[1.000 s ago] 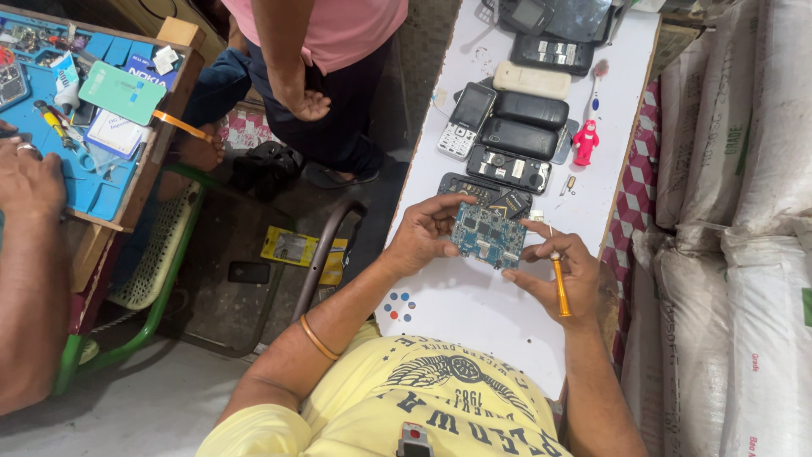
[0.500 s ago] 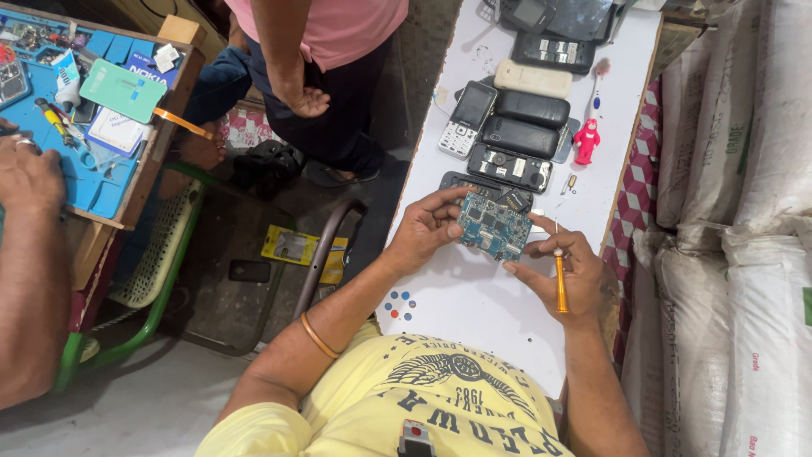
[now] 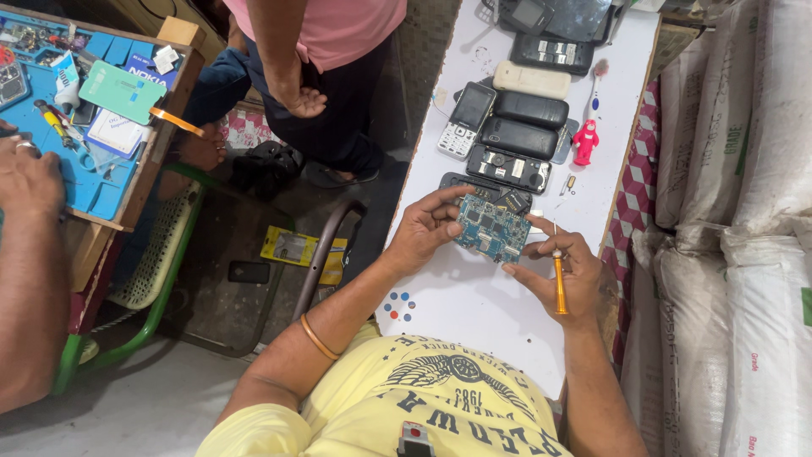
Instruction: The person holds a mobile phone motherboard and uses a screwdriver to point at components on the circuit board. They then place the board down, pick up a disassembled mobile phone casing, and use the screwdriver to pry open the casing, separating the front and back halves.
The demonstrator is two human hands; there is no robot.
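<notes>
The circuit board (image 3: 492, 228) is over the white table (image 3: 474, 305), phones (image 3: 516, 135) lying beyond.

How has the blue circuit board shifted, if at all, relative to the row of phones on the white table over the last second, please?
Cannot tell; the circuit board sits just below the opened phone, held between the left hand and right hand, much as before.

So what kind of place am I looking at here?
Likely a small phone repair stall: the left hand holds a bare circuit board, opened handsets lie on the white table, the right hand holds a screwdriver.
</notes>
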